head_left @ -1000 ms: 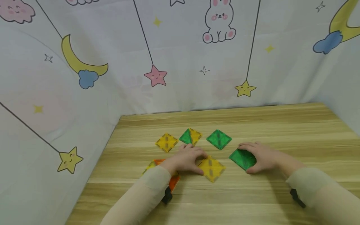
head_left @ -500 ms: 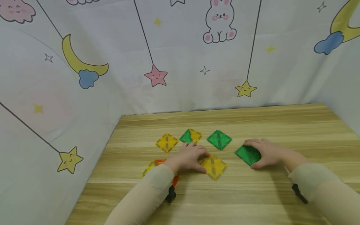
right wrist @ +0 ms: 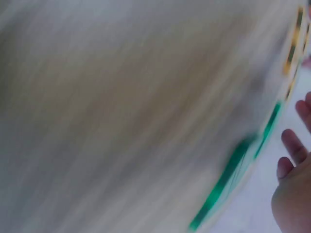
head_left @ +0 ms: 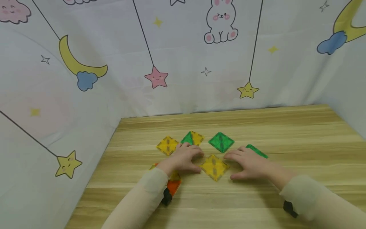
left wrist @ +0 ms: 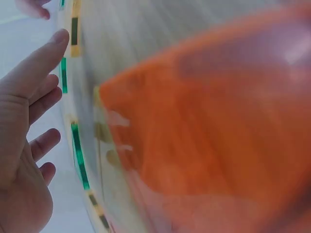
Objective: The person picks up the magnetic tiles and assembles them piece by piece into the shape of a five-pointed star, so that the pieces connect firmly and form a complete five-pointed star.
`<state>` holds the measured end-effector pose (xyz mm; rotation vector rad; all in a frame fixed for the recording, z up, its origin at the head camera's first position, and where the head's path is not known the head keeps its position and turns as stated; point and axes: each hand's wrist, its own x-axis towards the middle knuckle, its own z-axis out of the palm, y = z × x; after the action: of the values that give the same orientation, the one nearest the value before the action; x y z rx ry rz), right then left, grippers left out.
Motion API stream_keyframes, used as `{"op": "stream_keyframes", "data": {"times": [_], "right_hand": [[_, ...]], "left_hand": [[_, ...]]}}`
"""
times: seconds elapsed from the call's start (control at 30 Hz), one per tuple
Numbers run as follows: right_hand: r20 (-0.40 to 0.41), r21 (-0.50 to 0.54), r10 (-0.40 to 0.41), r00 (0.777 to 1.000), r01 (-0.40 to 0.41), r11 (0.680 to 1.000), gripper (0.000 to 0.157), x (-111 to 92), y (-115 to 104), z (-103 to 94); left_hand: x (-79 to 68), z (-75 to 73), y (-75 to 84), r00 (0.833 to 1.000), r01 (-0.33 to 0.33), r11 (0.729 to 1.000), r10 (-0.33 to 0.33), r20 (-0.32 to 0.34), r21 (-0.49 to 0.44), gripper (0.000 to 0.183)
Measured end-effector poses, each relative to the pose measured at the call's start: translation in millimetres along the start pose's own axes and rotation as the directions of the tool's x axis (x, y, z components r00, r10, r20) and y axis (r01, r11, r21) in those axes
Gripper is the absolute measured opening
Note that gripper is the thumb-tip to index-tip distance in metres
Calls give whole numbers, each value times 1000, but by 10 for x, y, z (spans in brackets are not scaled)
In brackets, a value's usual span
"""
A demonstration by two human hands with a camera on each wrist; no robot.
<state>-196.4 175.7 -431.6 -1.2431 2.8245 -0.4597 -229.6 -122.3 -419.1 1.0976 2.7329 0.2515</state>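
A yellow diamond of two magnetic tiles (head_left: pixel 215 167) lies on the table between the hands. At its left corner my left hand (head_left: pixel 184 159) hovers with thumb and fingers spread; the left wrist view shows the same loose, spread fingers. To the right, my right hand (head_left: pixel 250 163) reaches toward the yellow diamond, thumb and fingers parted with nothing between them. Behind that hand a green tile diamond (head_left: pixel 258 150) is mostly hidden. An orange tile (head_left: pixel 173 187), part of a group with yellow, shows beneath my left wrist and fills much of the left wrist view (left wrist: pixel 194 126).
Along the back lie a yellow diamond (head_left: pixel 168 145), a green-and-yellow diamond (head_left: pixel 196 138) and a green diamond (head_left: pixel 221 142). The wooden table (head_left: pixel 223 203) ends at a printed cloth backdrop (head_left: pixel 186 95).
My right hand has let go of the green diamond and moved left toward the yellow one. My left hand has drawn slightly left, off the yellow diamond's edge.
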Motion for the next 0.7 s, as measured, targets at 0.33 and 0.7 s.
{"op": "stream_keyframes", "data": {"times": [0.33,0.7], "right_hand": [[-51,-40,-114,992,112,993,42,251,-223,148],[-54,-78,-105,993,101,992,42,424,-193,197]], "left_hand": [[-425,-73,-346,994,113,982,-112,14,-150,58],[-916,-117,-582,970,243,945,-237,52,-217,51]]}}
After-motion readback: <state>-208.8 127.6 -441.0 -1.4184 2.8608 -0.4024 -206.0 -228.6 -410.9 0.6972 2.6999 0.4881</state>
